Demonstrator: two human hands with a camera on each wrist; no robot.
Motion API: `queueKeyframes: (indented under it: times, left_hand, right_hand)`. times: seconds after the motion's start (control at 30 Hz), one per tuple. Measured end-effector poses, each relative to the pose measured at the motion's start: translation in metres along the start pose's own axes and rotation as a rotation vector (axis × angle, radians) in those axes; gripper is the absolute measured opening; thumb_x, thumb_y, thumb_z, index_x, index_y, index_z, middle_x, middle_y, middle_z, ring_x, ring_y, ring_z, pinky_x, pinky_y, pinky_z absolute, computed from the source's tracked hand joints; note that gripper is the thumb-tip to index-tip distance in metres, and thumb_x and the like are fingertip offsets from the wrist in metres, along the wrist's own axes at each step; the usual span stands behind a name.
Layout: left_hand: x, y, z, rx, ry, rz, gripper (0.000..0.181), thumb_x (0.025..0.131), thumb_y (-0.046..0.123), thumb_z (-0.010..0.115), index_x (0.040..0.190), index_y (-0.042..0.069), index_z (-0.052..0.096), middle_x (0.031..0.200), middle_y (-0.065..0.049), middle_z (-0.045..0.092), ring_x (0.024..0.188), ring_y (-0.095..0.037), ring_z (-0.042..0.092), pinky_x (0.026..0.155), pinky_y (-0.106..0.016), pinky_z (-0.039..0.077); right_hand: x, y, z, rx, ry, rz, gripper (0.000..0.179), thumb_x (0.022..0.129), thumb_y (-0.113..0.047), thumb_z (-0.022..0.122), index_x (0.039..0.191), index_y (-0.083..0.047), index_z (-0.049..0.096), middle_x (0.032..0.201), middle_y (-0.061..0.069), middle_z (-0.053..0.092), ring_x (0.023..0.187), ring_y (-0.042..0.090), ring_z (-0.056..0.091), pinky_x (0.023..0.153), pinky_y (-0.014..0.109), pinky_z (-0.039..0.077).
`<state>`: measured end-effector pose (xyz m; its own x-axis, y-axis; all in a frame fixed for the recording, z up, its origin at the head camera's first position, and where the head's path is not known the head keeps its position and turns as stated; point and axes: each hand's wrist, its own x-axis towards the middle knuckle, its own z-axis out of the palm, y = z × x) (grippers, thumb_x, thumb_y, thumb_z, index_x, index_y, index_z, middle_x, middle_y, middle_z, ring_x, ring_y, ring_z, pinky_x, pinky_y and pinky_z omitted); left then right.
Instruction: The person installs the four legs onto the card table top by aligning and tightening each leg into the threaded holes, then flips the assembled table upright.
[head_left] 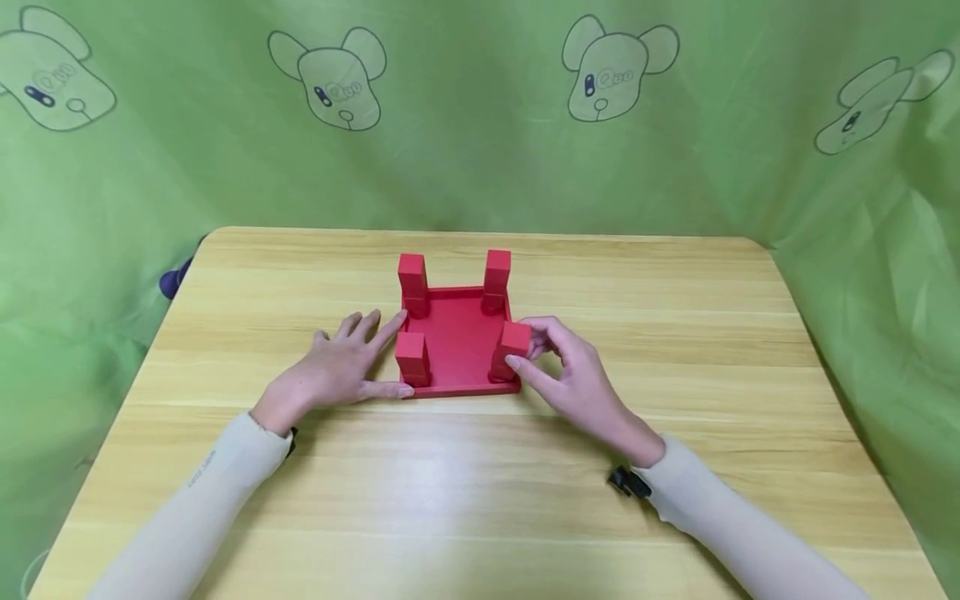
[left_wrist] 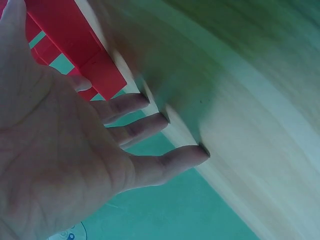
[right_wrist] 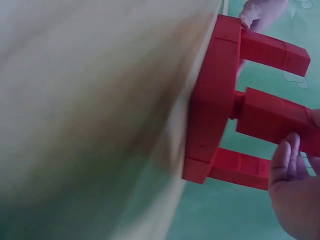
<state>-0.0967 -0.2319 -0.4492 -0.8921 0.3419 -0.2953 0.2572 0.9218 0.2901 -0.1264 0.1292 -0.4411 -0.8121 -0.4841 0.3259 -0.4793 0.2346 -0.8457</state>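
Note:
A square red plastic base (head_left: pixel 459 346) with raised edges lies on the wooden table, a red block-like leg standing at each corner, like a small table upside down. My right hand (head_left: pixel 573 379) pinches the near right leg (head_left: pixel 515 340) between thumb and fingers. In the right wrist view that leg (right_wrist: pixel 267 112) shows a narrow peg between it and the base. On the other side, my left hand (head_left: pixel 333 371) is spread, with its thumb at the near left corner and its index finger at the left edge, close around the near left leg (head_left: pixel 412 358).
Bare wooden tabletop (head_left: pixel 420 500) surrounds the red piece. A green curtain (head_left: pixel 480 167) with printed animal heads hangs behind and at both sides. A dark blue object (head_left: pixel 171 283) shows beyond the table's left edge.

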Motion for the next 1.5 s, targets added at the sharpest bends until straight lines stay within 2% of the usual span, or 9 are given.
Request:
queueKeyframes:
  times: [0.23,0.47,0.6,0.7,0.8,0.9,1.23,1.37,1.5]
  left_hand:
    - [0.0011,0.0001,-0.0012,-0.005,0.001,0.001,0.121,0.091,0.088,0.059,0.178,0.025,0.005,0.178,-0.024,0.017,0.159,-0.055,0.020,0.105,-0.091,0.029]
    - [0.0007,-0.0001,-0.0011,-0.005,0.001,0.000,0.121,0.091,0.088,0.059,0.178,0.024,0.006,0.178,-0.025,0.018,0.159,-0.055,0.020,0.105,-0.091,0.028]
    - [0.0006,0.0008,-0.0006,-0.005,0.002,0.000,0.120,0.091,0.087,0.060,0.178,0.024,0.007,0.178,-0.025,0.019,0.158,-0.055,0.021,0.105,-0.090,0.029]
    - [0.0003,0.0012,-0.0008,-0.005,0.001,-0.004,0.120,0.091,0.087,0.060,0.178,0.024,0.007,0.178,-0.025,0.019,0.158,-0.055,0.021,0.106,-0.090,0.029]
    - [0.0006,0.0011,-0.0006,-0.007,0.001,-0.002,0.120,0.091,0.087,0.060,0.178,0.024,0.006,0.177,-0.025,0.019,0.158,-0.055,0.021,0.106,-0.090,0.029]
    - [0.0007,0.0012,-0.0011,-0.009,0.001,0.000,0.120,0.092,0.086,0.061,0.178,0.023,0.006,0.177,-0.025,0.019,0.158,-0.055,0.021,0.106,-0.090,0.029]
    - [0.0008,0.0006,-0.0011,-0.005,0.008,0.004,0.120,0.092,0.087,0.060,0.178,0.023,0.007,0.177,-0.026,0.020,0.158,-0.056,0.021,0.105,-0.090,0.029]
    - [0.0004,0.0009,0.0001,-0.004,0.003,0.001,0.120,0.091,0.088,0.059,0.178,0.023,0.007,0.177,-0.025,0.019,0.158,-0.056,0.021,0.106,-0.090,0.029]
    - [0.0000,0.0011,0.0006,0.001,0.005,0.000,0.120,0.091,0.088,0.058,0.178,0.023,0.007,0.177,-0.025,0.019,0.158,-0.055,0.021,0.106,-0.090,0.030]
  right_hand:
    - [0.0038,-0.0064,-0.0003,-0.086,-0.005,-0.010,0.035,0.096,-0.009,0.086,0.124,-0.009,0.066,0.096,0.003,0.065,0.086,0.017,0.063,0.077,0.043,0.057]
    - [0.0048,-0.0055,0.0006,-0.159,-0.030,0.013,0.046,0.095,-0.019,0.089,0.136,-0.012,0.069,0.092,0.004,0.059,0.077,0.017,0.055,0.062,0.035,0.048]
    - [0.0052,-0.0042,-0.0002,-0.164,-0.036,-0.003,0.030,0.092,-0.018,0.092,0.112,-0.013,0.070,0.085,-0.001,0.057,0.073,0.016,0.054,0.061,0.033,0.046]
    - [0.0060,-0.0035,-0.0015,-0.173,-0.042,-0.030,0.025,0.092,-0.016,0.092,0.104,-0.013,0.069,0.094,-0.002,0.060,0.079,0.016,0.057,0.064,0.037,0.051]
    - [0.0054,-0.0023,-0.0040,-0.170,-0.055,-0.041,0.027,0.093,-0.015,0.090,0.115,-0.011,0.075,0.107,-0.002,0.063,0.085,0.018,0.061,0.066,0.042,0.057]
    - [0.0044,-0.0010,-0.0065,-0.170,-0.077,-0.047,0.034,0.094,-0.013,0.088,0.126,-0.009,0.075,0.107,-0.003,0.066,0.083,0.021,0.064,0.065,0.044,0.058]
    - [0.0085,-0.0012,-0.0059,-0.163,-0.078,-0.103,0.039,0.087,-0.007,0.094,0.121,-0.012,0.076,0.090,-0.001,0.064,0.077,0.014,0.060,0.065,0.034,0.055]
    - [0.0082,-0.0002,-0.0056,-0.140,-0.091,-0.056,0.049,0.085,-0.006,0.095,0.131,-0.009,0.076,0.085,-0.004,0.064,0.074,0.014,0.059,0.063,0.034,0.053]
    - [0.0076,-0.0003,-0.0059,-0.107,-0.086,0.010,0.042,0.086,-0.007,0.095,0.124,-0.008,0.077,0.092,-0.004,0.067,0.080,0.018,0.063,0.069,0.033,0.056]
